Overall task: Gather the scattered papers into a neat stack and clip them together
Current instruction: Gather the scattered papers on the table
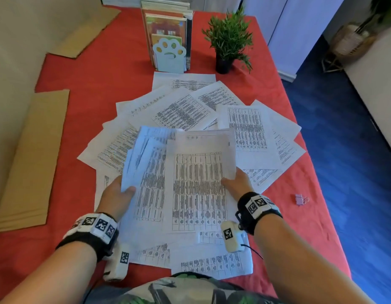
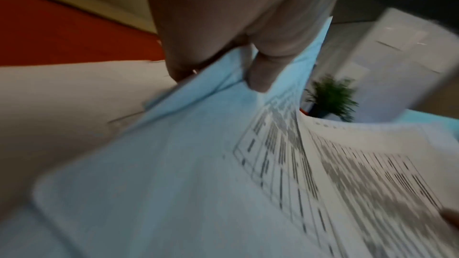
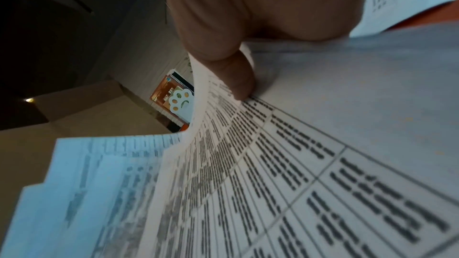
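Many printed table sheets lie fanned over the red tablecloth [image 1: 84, 69]; the scattered papers [image 1: 183, 110] overlap each other. Above them I hold a loose bunch of gathered sheets [image 1: 155, 172]. My left hand [image 1: 117, 194] pinches its left edge, thumb on top [image 2: 261, 74]. My right hand [image 1: 236, 183] pinches a single top sheet [image 1: 199, 189] at its right edge, thumb on the print [image 3: 238, 77]; the sheet curls up. A small lilac binder clip [image 1: 301, 199] lies alone on the cloth to the right of my right wrist.
A paw-shaped bookend with upright books [image 1: 169, 40] and a potted plant [image 1: 228, 40] stand at the far side. Flat cardboard pieces [image 1: 34, 159] lie at the left. The table's right edge drops to blue floor [image 1: 344, 139].
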Motion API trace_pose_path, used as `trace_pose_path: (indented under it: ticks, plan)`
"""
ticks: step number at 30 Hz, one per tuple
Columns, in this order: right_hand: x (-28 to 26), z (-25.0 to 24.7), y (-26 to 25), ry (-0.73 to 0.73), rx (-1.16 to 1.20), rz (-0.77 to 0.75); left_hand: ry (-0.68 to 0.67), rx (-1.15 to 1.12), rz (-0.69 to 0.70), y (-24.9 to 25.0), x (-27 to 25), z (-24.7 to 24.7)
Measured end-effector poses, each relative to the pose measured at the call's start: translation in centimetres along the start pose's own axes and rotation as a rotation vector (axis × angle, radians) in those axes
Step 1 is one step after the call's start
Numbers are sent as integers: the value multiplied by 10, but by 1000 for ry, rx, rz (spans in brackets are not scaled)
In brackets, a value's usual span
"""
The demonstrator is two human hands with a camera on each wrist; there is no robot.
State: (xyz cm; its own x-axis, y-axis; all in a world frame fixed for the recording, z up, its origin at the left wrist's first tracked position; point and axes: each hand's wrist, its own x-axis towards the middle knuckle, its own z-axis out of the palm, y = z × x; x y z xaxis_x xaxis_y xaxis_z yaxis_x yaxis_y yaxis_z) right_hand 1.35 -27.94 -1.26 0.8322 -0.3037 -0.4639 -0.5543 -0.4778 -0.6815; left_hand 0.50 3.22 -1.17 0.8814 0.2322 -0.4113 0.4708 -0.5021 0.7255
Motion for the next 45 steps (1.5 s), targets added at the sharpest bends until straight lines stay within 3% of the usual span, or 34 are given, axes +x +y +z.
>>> trace_pose_path:
  ticks: [3, 6, 9, 14, 18, 22, 27, 29, 32, 33, 36, 38, 40, 45]
  plan:
    - [-2, -13, 2, 99, 99, -1, 72, 100, 87, 10, 1, 11]
    - [-4, -26, 0, 108, 197, 17, 108, 143, 91, 11, 8, 16]
    - [-2, -34, -4, 135, 217, -19, 236, 157, 90, 11, 15, 9]
    - [1, -40, -1, 142, 187, -38, 399, -19, 88, 12, 26, -25]
    - [-2, -33, 1, 68, 164, -2, 310, -105, 26, 10, 25, -38]
    - [0, -14, 1, -12, 131, 44, 117, -154, 0, 8, 17, -17]
    - [-9, 2, -8, -215, 388, 192, -55, 38, 9, 16, -1, 29]
    - [-15, 5, -11, -281, 358, 186, -103, 96, 23, 25, -8, 46]
    - [-17, 7, -7, -153, 108, 30, -181, -19, 40, 32, -16, 65]
    - [-15, 6, -4, -98, 63, 10, -146, -73, 21, 32, -15, 67]
    - [-9, -7, 2, 60, 88, 24, 146, 1, -124, 28, 1, 53]
    - [-2, -21, 7, 138, 108, 39, 268, 160, -322, 22, 11, 38]
    - [4, -33, 12, 178, 164, 53, 283, 264, -438, 19, 17, 26]
    - [16, -49, 15, 212, 252, 75, 253, 260, -445, 14, 32, 23]
